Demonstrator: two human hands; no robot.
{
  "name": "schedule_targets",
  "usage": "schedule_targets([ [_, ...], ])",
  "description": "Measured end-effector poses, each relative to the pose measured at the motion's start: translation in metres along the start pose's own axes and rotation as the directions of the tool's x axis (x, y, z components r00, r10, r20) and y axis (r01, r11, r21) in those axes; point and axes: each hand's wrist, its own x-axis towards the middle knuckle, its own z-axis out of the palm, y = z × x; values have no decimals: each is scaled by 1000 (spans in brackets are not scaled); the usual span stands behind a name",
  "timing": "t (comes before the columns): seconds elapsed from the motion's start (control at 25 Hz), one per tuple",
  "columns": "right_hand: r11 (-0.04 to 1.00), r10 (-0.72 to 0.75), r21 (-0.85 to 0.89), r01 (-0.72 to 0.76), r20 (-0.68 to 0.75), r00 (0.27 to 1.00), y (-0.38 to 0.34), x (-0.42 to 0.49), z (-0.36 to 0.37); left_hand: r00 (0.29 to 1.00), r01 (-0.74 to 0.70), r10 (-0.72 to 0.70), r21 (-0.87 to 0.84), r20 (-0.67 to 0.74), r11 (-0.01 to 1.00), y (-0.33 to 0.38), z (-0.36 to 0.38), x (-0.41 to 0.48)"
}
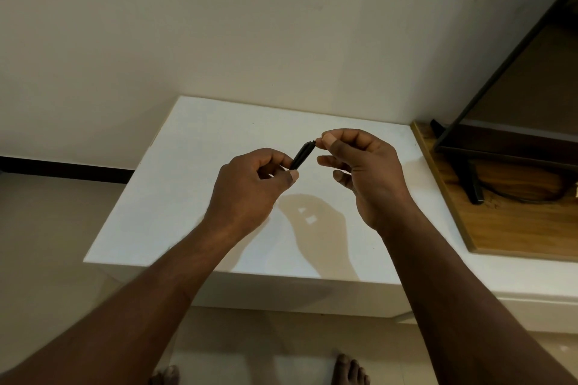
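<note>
Above the white table (187, 197), the left hand (247, 194) pinched a black pen (301, 155) (tilted), and the right hand (362, 166) pinched its top end.

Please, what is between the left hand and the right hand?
In the head view, a small black pen-like piece spans the gap above the white table: the left hand pinches its lower end and the right hand pinches its upper tip.

The white worktop (187, 197) sits against the wall. A wooden board (516, 228) lies flat along its right edge, reaching the back corner.
</note>
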Motion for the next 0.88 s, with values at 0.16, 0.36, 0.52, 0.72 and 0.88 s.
schedule_targets([
  [0.16,1000,0,-29,0,-2,1000,1,1,0,1000,-24,24,12,-2,1000,-1,-1,1],
  [0.36,999,5,-39,-5,-12,1000,2,1,1,1000,-27,27,14,4,1000,-1,-1,1],
  [0.52,999,19,-29,-19,-15,1000,3,2,0,1000,-25,25,25,3,999,0,-1,1],
  [0.72,1000,16,-24,-16,-3,1000,3,2,0,1000,-29,29,35,-1,999,0,-2,1],
  [0.88,999,1,-36,-1,-12,1000,3,2,0,999,-37,37,36,0,999,1,-1,1],
])
